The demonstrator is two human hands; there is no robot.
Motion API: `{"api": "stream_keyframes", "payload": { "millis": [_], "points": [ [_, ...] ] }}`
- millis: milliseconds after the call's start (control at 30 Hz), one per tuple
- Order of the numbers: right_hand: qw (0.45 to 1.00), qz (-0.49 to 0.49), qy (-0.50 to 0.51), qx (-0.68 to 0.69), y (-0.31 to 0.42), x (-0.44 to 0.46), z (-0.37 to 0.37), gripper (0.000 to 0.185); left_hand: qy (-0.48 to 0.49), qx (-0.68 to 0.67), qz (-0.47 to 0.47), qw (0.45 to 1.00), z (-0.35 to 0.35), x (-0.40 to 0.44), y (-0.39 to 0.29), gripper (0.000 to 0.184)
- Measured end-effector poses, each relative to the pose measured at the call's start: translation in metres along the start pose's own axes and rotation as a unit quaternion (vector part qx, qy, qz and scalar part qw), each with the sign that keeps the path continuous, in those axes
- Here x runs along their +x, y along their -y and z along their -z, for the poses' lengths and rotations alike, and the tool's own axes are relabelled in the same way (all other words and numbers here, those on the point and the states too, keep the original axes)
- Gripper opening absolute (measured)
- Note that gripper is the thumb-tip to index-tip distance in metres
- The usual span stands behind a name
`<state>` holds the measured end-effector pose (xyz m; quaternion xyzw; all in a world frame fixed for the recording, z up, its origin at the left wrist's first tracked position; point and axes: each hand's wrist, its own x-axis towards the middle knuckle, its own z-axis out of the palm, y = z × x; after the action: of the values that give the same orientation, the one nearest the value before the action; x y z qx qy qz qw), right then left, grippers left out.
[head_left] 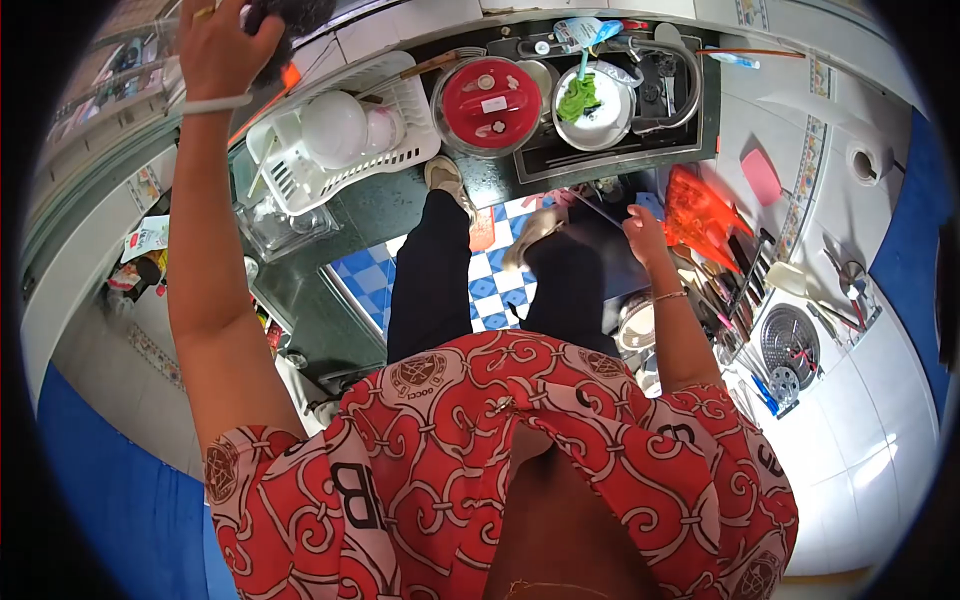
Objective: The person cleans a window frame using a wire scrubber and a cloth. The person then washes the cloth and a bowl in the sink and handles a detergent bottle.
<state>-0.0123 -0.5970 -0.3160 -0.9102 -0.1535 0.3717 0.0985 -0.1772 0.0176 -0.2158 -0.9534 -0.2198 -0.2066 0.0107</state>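
Observation:
My left hand [222, 55] is raised at the top left, a ring on one finger and a pale band at the wrist. Its thumb and fingers curl round a dark, rough-looking object [292, 28] that is cut off by the frame's edge. An orange bit [291, 76] shows just below. My right hand [645, 236] is lower, right of my legs, with fingers closed on a thin grey rod [600, 211]. The rod slants up left towards small items under the sink. One shoe [447, 180] is sharp; the other [535, 235] is smeared by motion.
A white dish rack [395, 150] with bowls stands on the counter. Beside it are a red-lidded container [490, 105] and a plate of greens [592, 112] by the sink [560, 165]. An orange-red bag [700, 220] and several utensils crowd the right wall. Blue-white tiles [490, 300] cover the floor.

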Motion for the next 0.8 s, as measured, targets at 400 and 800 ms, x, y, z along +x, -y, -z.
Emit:
{"api": "stream_keyframes", "payload": {
  "millis": [400,800],
  "points": [
    [0.991,-0.008,0.13,-0.012,-0.018,0.006,-0.09,0.036,0.108,-0.046,0.065,0.991,-0.019,-0.003,0.011,0.047],
    [0.971,-0.028,0.236,0.013,-0.218,-0.1,-0.272,0.038,-0.033,-0.087,0.038,0.995,-0.005,-0.198,-0.011,0.046]
  ]
}}
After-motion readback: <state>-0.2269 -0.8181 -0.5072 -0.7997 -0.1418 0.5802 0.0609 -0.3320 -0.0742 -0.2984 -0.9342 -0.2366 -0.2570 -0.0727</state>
